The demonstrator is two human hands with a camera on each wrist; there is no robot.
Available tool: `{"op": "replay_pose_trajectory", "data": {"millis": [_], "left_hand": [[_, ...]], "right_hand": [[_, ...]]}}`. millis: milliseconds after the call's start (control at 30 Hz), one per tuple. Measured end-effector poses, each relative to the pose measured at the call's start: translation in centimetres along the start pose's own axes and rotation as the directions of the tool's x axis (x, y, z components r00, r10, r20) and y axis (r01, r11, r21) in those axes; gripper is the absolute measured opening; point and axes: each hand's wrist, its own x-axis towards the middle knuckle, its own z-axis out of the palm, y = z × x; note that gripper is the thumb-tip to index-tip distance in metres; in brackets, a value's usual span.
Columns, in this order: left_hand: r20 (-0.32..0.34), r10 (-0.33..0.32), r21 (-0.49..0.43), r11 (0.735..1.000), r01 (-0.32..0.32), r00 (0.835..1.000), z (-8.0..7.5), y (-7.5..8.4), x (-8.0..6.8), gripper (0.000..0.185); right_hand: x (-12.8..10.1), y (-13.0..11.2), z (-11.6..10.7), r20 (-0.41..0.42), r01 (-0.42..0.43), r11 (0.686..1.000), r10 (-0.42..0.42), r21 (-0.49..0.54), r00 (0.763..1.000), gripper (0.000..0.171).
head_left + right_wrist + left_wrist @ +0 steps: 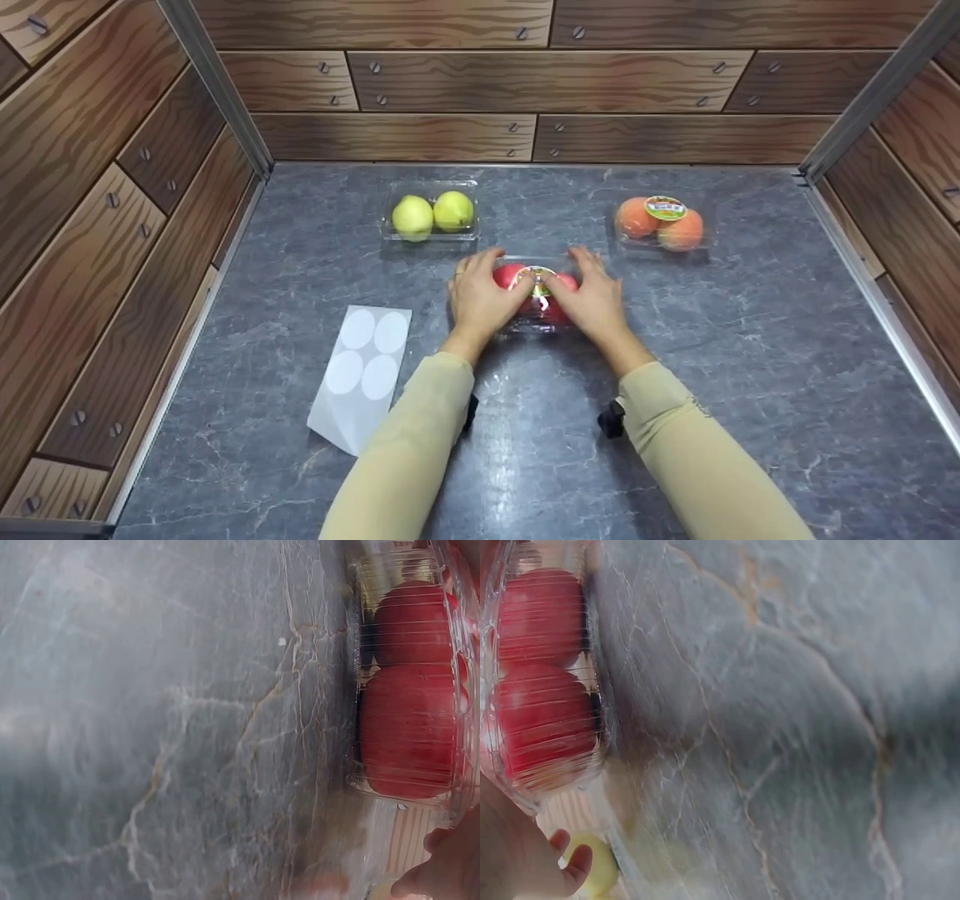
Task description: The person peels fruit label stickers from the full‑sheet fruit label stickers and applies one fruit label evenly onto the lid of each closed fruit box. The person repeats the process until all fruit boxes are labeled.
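A clear plastic box point(534, 328) of round red fruit point(544, 716) sits on the table in the middle of the head view. An oval label point(536, 271) is on its lid. My left hand point(481, 294) holds the box's left side and my right hand point(595, 300) its right side. Both thumbs press on the label from above, their tips close together. The fingers reach along the sides toward the back corners. In the right wrist view the red fruit point(412, 727) shows through the ribbed wall. The box's kind of fruit is unclear.
Behind to the left stands a clear box with two yellow-green pears point(412, 218). Back right is a box of two orange fruits point(681, 229) with an oval label point(665, 208). A sheet of white oval stickers point(360, 375) lies at left. Wood-patterned walls point(525, 82) enclose the table.
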Motion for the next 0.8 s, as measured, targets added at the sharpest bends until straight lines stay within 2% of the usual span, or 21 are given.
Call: {"op": "replay_pose_trajectory", "data": {"millis": [300,800], "left_hand": [[0.006,-0.004,0.011,1.0,0.004,1.0,0.01,0.02,0.02,0.07],[0.01,-0.008,0.012,1.0,0.008,1.0,0.0,0.0,0.01,0.071]], "right_hand": [[-0.06,0.1,0.16,-0.02,0.008,1.0,-0.008,-0.002,1.0,0.077],[-0.08,0.14,0.17,0.0,0.004,1.0,-0.004,-0.011,1.0,0.078]]}}
